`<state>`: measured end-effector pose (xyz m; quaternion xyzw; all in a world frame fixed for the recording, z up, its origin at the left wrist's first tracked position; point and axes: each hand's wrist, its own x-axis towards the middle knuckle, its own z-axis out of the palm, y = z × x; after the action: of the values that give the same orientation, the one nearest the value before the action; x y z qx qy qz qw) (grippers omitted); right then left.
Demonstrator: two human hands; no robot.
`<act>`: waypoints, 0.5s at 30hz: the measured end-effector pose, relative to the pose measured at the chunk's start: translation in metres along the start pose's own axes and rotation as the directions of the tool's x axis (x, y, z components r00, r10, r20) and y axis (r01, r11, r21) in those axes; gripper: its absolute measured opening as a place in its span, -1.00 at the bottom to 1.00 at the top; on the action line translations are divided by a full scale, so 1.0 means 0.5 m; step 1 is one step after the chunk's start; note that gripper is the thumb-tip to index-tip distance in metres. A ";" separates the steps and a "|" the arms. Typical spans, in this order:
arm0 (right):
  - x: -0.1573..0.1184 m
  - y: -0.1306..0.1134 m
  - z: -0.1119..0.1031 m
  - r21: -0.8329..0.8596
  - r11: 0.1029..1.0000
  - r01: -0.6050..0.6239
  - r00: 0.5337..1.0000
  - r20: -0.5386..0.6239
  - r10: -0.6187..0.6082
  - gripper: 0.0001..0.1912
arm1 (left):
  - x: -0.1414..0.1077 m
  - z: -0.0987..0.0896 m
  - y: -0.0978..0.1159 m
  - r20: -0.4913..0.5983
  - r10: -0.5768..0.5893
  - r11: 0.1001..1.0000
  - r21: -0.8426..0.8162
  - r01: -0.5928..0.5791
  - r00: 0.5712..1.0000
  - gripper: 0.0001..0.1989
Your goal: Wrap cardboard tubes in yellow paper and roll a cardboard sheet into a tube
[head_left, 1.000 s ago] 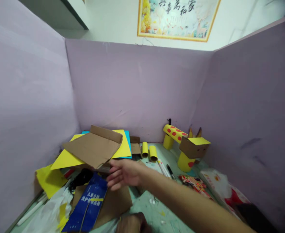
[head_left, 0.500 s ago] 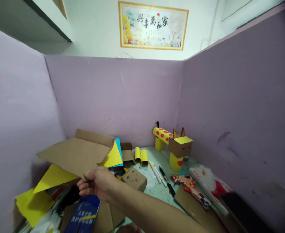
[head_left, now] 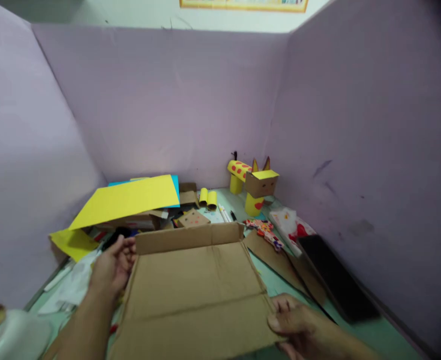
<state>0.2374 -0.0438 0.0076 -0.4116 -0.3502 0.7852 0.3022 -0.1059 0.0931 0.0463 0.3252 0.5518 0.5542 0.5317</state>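
A large brown cardboard sheet (head_left: 193, 285) with a folded-up flap along its far side is in front of me, crossed by creases. My right hand (head_left: 295, 322) grips its lower right edge, thumb on top and fingers underneath. Beside the far left corner is my left hand (head_left: 117, 262), its fingers loosely curled and apart near the edge. I cannot tell whether they touch it. Beyond the flap is a small cardboard box (head_left: 193, 218) with dots on it, partly hidden.
A yellow spotted animal figure (head_left: 254, 202) with a box head stands at the back right. Two yellow tubes (head_left: 211, 200), markers (head_left: 225, 214), yellow paper (head_left: 130, 200), a patterned strip (head_left: 265, 232) and a black slab (head_left: 336, 280) lie around. Purple partitions (head_left: 160, 110) enclose the table.
The cardboard sheet has come from the back left toward me and turned, uncovering yellow paper. My right hand has moved right with it; my left hand has come up beside it. The view tilted down.
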 end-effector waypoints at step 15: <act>-0.095 0.044 0.006 -0.995 0.076 0.062 0.791 0.003 -0.611 -0.50 | -0.301 0.011 -0.155 0.826 0.347 -0.218 0.532 -0.819 0.444 -0.46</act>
<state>0.2537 -0.0936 0.0118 -0.5661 -0.7784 0.1664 0.2144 -0.0492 -0.0616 0.0074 0.8942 0.4019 0.1917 -0.0459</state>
